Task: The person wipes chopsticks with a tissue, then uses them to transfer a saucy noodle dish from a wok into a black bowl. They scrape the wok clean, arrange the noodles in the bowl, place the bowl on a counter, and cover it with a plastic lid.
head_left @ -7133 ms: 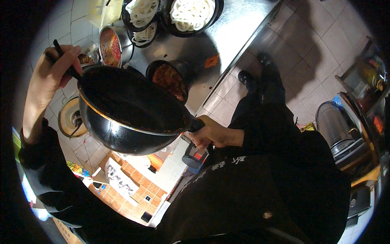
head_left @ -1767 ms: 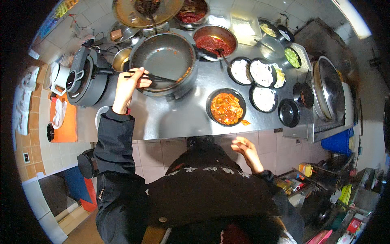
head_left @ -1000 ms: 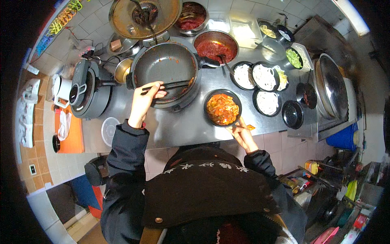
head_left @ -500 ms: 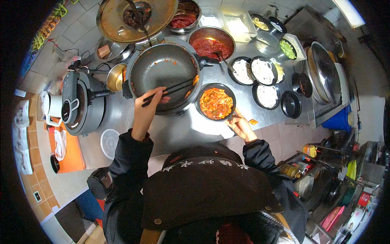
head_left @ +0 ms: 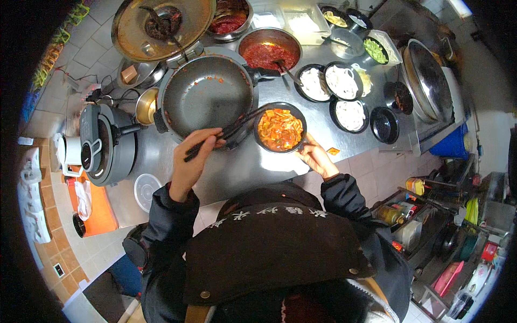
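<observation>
My left hand [head_left: 195, 156] is closed around a pair of black chopsticks [head_left: 237, 125], whose far ends reach the left rim of a black bowl [head_left: 303, 114]. Saucy red-orange food with several strips and pieces [head_left: 280, 130] fills this bowl. My right hand [head_left: 318, 156] grips the bowl by its near right edge, fingers partly hidden beneath it. Behind my left hand sits a large dark round pan [head_left: 207, 102] in a cooker, with only small red bits on its wall. Its stained lid [head_left: 129, 32] stands raised behind it.
A steel bowl of red sauce [head_left: 269, 54] with a ladle stands behind. Several black bowls of white strips [head_left: 349, 116] and an empty-looking black bowl [head_left: 384, 125] are at right. A second grey cooker [head_left: 116, 148] and a clear round lid [head_left: 146, 192] lie left. A food scrap [head_left: 333, 151] sits near the table edge.
The chopsticks have moved from over the pan's right side to the bowl's rim. Orange pieces at the pan's right side are gone from there. My right hand still holds the bowl.
</observation>
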`<state>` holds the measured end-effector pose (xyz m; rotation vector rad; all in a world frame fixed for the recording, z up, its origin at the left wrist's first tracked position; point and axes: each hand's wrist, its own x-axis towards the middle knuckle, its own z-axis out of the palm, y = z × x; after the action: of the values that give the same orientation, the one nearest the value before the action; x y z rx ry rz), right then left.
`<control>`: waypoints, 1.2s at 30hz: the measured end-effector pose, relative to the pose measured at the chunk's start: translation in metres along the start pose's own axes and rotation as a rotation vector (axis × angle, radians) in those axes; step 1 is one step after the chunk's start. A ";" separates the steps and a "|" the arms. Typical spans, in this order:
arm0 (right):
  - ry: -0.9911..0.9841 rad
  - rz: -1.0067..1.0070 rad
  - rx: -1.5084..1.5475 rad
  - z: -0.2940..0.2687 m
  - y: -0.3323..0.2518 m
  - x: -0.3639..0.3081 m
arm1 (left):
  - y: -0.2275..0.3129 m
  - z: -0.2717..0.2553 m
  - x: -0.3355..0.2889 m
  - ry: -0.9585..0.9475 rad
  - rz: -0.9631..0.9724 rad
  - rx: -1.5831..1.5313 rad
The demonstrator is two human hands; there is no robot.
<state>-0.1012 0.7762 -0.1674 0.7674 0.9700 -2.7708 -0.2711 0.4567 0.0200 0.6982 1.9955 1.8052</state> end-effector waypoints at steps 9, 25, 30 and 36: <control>0.043 -0.016 0.017 0.007 0.002 -0.004 | 0.003 -0.051 0.001 0.362 -0.195 -0.001; 0.152 -0.025 0.041 0.023 0.003 -0.007 | -0.026 -0.051 0.028 0.136 -0.243 -0.149; 0.130 -0.041 0.067 0.031 0.002 -0.012 | -0.026 -0.051 0.036 0.173 -0.209 -0.194; 0.101 -0.049 0.073 0.026 0.005 -0.012 | -0.021 -0.075 0.026 0.259 -0.284 -0.308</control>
<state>-0.1009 0.7557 -0.1463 0.9151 0.9204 -2.8482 -0.3375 0.4096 0.0101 0.0860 1.7926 2.0385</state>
